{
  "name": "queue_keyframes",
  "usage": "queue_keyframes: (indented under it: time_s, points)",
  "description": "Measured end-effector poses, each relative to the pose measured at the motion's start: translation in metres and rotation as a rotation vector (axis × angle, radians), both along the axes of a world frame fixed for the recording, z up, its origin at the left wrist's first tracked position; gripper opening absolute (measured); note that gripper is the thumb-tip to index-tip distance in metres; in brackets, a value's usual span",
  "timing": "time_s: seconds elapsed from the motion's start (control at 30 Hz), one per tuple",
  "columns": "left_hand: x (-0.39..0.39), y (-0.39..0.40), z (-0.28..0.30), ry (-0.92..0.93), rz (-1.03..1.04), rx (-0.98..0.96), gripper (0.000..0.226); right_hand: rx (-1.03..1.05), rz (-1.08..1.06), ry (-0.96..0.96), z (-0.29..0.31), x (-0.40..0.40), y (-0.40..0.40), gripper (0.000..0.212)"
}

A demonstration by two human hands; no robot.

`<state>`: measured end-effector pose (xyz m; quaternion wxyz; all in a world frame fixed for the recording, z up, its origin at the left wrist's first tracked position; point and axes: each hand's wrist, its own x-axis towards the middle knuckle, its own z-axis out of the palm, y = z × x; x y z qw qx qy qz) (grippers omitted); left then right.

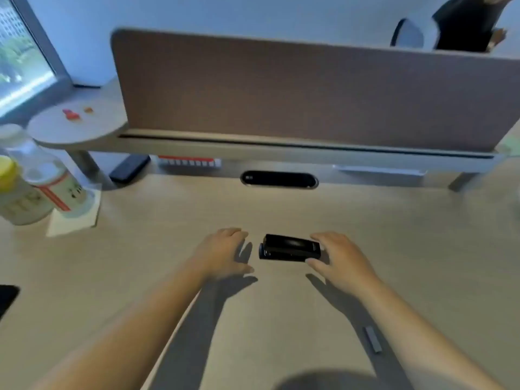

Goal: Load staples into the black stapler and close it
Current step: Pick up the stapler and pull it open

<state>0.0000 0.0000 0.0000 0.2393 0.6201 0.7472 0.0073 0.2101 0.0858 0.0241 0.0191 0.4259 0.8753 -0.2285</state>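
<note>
The black stapler lies closed on the light wooden desk, lengthwise left to right. My right hand is at its right end, fingers behind and thumb in front, touching it. My left hand hovers just left of the stapler with its fingers apart, a small gap between them, holding nothing. A grey strip of staples lies on the desk beside my right forearm.
Two bottles stand on a paper napkin at the left edge. A raised shelf with a brown divider panel runs along the back. A dark phone lies at the left edge. A person stands behind the divider, far right.
</note>
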Motion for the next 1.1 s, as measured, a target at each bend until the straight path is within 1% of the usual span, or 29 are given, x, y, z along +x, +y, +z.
queue_keyframes:
  time_s: [0.1,0.17,0.27,0.43,0.57,0.67,0.8,0.97,1.03,1.1]
  points:
    - [0.002,0.010,-0.021,-0.086,0.036,0.021,0.081,-0.062,-0.011,0.082,-0.022,-0.013,0.010,0.051]
    - [0.002,0.018,-0.034,-0.166,0.081,0.083,0.079,-0.084,-0.029,0.130,-0.034,-0.022,0.013,0.052]
    - [0.004,0.028,-0.051,-0.222,0.093,0.184,0.074,-0.071,-0.057,0.200,-0.047,-0.031,0.015,0.051]
    - [0.010,0.038,-0.062,-0.312,0.174,0.305,0.047,-0.113,-0.096,0.311,-0.058,-0.036,0.019,0.043]
    - [0.011,0.038,-0.067,-0.383,0.244,0.369,0.033,-0.166,-0.105,0.365,-0.060,-0.040,0.021,0.037]
    - [0.011,0.038,-0.068,-0.404,0.264,0.371,0.032,-0.178,-0.115,0.412,-0.062,-0.042,0.020,0.029]
    - [0.012,0.036,-0.068,-0.421,0.285,0.369,0.033,-0.161,-0.127,0.458,-0.065,-0.042,0.017,0.025]
    - [0.014,0.036,-0.069,-0.412,0.311,0.377,0.035,-0.324,-0.171,0.594,-0.062,-0.039,0.019,0.023]
    - [0.014,0.035,-0.071,-0.404,0.307,0.379,0.036,-0.380,-0.203,0.628,-0.062,-0.038,0.019,0.030]
    - [0.014,0.035,-0.071,-0.393,0.298,0.382,0.038,-0.549,-0.289,0.776,-0.062,-0.037,0.017,0.032]
